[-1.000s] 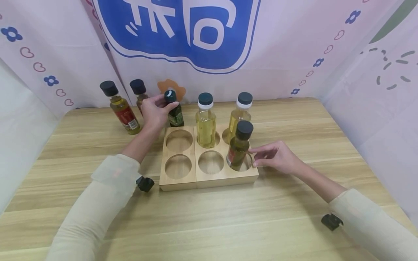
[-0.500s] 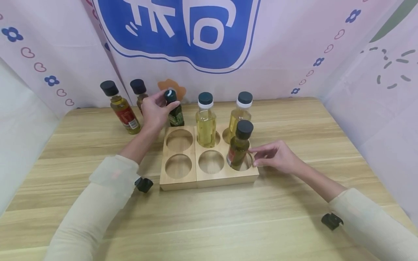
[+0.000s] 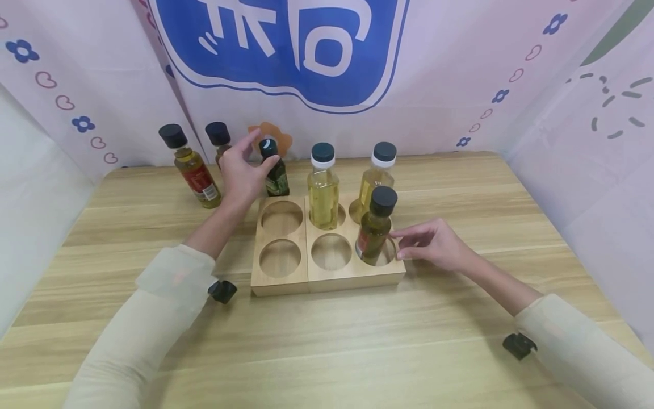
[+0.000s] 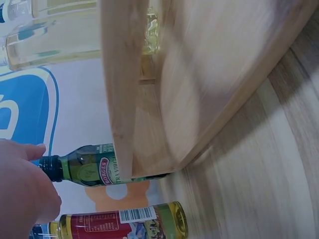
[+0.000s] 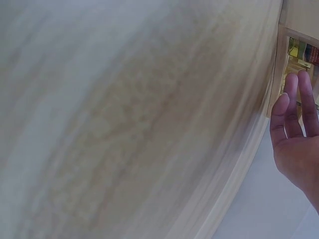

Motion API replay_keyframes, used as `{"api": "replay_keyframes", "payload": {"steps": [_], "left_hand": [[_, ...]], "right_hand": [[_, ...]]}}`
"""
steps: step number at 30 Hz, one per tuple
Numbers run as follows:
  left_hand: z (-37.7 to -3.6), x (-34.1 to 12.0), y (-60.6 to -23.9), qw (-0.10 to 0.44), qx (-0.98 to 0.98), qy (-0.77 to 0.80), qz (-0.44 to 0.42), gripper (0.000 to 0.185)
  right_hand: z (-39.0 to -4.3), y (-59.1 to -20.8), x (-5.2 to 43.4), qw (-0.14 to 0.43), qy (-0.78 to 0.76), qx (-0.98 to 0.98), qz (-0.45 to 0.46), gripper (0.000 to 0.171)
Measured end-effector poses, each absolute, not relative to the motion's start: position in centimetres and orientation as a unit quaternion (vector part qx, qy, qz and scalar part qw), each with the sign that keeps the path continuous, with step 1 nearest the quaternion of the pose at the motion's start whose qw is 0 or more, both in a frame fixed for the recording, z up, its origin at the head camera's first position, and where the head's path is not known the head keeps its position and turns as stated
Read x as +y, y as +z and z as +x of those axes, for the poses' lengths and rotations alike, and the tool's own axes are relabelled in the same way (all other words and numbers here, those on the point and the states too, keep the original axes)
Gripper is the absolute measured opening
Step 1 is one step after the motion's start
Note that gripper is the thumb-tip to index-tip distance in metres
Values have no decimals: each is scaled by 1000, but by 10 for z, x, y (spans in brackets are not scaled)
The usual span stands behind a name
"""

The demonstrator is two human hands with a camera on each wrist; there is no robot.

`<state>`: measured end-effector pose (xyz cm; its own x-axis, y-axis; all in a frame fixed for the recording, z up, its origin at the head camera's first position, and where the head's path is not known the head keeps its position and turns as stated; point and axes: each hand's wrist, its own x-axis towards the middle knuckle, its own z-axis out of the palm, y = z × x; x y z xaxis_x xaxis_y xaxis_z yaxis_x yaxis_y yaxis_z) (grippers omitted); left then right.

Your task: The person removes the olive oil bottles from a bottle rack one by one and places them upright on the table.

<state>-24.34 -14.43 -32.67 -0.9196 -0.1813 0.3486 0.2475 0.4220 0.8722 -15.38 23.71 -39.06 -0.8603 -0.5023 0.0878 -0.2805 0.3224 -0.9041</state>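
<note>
Right now I judge this the pick-up step: my left hand [image 3: 240,170] is loosely curled at the neck of the dark green oil bottle [image 3: 275,170] just behind the wooden rack [image 3: 327,281]. My right hand [image 3: 434,245], fingers relaxed, rests at the rack's right edge beside the red-labelled bottle [image 3: 375,227] seated in its front right hole. Next calls for a firm neck grip and a straight lift into an empty left hole.

A light wooden table [image 3: 327,352] carries two oil bottles [image 3: 191,167] with black caps at its back left, standing upright outside the rack; the nearer one bears a red label, the farther one [image 3: 218,139] is partly hidden. Pink fabric panels [image 3: 460,74] printed with blue flowers and heart outlines enclose the table. A large blue emblem with white characters [image 3: 278,48] hangs at the centre back.
</note>
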Motion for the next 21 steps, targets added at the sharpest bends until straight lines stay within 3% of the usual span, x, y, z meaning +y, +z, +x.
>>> {"api": "replay_keyframes", "payload": {"steps": [12, 21], "left_hand": [[-227, -136, -316, 257, -782, -561, -82, 43], [-214, -129, -309, 234, -781, -571, -97, 37]], "right_hand": [[-153, -392, 237, 105, -529, 808, -236, 41], [-153, -392, 238, 104, -539, 799, -247, 41]]}}
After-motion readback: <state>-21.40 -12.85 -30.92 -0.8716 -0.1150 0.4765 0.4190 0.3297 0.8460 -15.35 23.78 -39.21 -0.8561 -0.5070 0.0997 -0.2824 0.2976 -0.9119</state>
